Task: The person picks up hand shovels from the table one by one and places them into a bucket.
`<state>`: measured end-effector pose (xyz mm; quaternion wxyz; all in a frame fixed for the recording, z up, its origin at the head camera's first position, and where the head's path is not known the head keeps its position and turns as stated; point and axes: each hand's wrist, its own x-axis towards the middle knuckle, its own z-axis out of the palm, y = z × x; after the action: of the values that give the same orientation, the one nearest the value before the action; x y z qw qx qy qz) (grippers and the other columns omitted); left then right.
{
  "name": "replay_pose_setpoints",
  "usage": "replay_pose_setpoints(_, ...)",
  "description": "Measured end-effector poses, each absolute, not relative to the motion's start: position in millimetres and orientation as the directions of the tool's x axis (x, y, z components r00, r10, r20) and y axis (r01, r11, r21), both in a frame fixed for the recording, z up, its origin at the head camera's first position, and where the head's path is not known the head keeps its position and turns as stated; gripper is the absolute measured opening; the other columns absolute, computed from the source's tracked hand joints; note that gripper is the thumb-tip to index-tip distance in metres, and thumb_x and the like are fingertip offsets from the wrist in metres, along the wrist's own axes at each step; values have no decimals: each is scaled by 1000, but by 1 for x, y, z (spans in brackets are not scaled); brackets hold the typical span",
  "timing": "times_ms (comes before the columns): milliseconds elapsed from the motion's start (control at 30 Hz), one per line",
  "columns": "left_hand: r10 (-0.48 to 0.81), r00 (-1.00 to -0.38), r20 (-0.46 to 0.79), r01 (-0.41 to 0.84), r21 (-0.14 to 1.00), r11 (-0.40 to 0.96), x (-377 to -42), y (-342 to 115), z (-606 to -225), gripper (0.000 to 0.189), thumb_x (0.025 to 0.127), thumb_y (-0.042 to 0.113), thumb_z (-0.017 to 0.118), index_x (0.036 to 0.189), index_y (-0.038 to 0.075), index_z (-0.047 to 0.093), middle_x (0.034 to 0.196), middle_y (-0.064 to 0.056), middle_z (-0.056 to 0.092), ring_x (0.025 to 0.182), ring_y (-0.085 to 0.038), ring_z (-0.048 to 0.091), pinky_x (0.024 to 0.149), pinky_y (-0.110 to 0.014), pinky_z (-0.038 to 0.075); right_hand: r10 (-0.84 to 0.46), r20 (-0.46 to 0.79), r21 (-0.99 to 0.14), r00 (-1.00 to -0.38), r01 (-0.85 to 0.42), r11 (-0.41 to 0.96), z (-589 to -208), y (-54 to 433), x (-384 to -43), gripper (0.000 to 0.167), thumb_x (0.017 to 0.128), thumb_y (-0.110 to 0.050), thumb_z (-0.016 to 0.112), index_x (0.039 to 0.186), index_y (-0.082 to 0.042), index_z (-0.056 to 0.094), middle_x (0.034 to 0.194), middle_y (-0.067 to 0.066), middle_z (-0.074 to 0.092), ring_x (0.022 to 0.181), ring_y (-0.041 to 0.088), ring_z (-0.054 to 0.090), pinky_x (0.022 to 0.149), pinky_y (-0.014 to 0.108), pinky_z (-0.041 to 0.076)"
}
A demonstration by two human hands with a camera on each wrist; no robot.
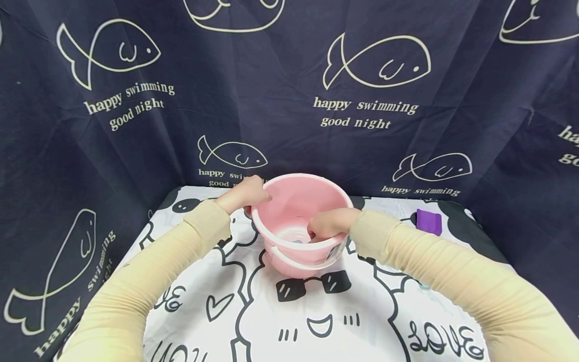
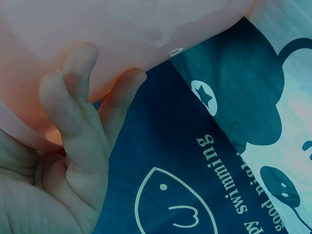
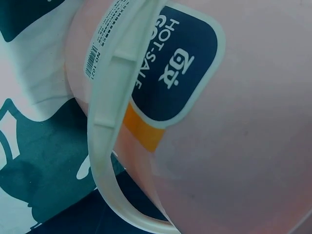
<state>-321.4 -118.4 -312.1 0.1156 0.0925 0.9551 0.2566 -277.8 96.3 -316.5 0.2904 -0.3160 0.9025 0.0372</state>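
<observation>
A pink plastic bucket [image 1: 300, 201] stands tilted toward me on the patterned cloth, its white handle [image 3: 105, 107] hanging down the near side. My left hand [image 1: 246, 193] grips the bucket's left rim. In the left wrist view, that hand's fingers [image 2: 78, 122] lie along the outer wall. My right hand [image 1: 333, 222] reaches over the right rim into the bucket, with its fingers bent down near the bottom. The fingertips are hidden, so whether they hold anything cannot be seen. The right wrist view shows only the bucket's outside, with a dark label [image 3: 180, 63].
A white cloth [image 1: 344, 337] with black cartoon drawings covers the table. Back right lies a small purple object [image 1: 428, 222]. A bit of something pale teal [image 1: 424, 285] shows beside the right sleeve. Dark blue curtains [image 1: 289, 100] with fish drawings hang behind and at both sides.
</observation>
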Motion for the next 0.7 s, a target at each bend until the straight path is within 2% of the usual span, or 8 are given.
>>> replay_pose_setpoints(233, 233, -956, -178, 116, 499, 859, -323, -119, -313, 29, 83, 18, 56, 96, -8, 57, 66, -17, 63, 39, -16, 60, 56, -40, 61, -537, -554, -109, -636, -584, 804, -316, 96, -277, 9, 88, -20, 60, 81, -17, 65, 73, -5, 57, 69, 13, 52, 67, 23, 44)
replay_pose_setpoints(467, 241, -956, -168, 130, 494, 860, -323, -119, -312, 28, 83, 18, 56, 95, -8, 58, 67, -17, 63, 39, -16, 59, 46, -32, 59, -552, -540, -61, -636, -624, 779, -315, 96, -278, 19, 90, -28, 61, 79, -14, 67, 71, -4, 59, 66, 13, 51, 65, 22, 45)
replay_pose_setpoints(700, 240, -955, -173, 123, 506, 854, -323, -119, -312, 28, 82, 17, 56, 94, -8, 58, 67, -17, 63, 39, -16, 59, 50, -36, 60, -543, -504, -25, -672, -617, 786, -306, 98, -277, 24, 87, -37, 64, 79, -15, 68, 69, -4, 60, 65, 13, 52, 63, 24, 44)
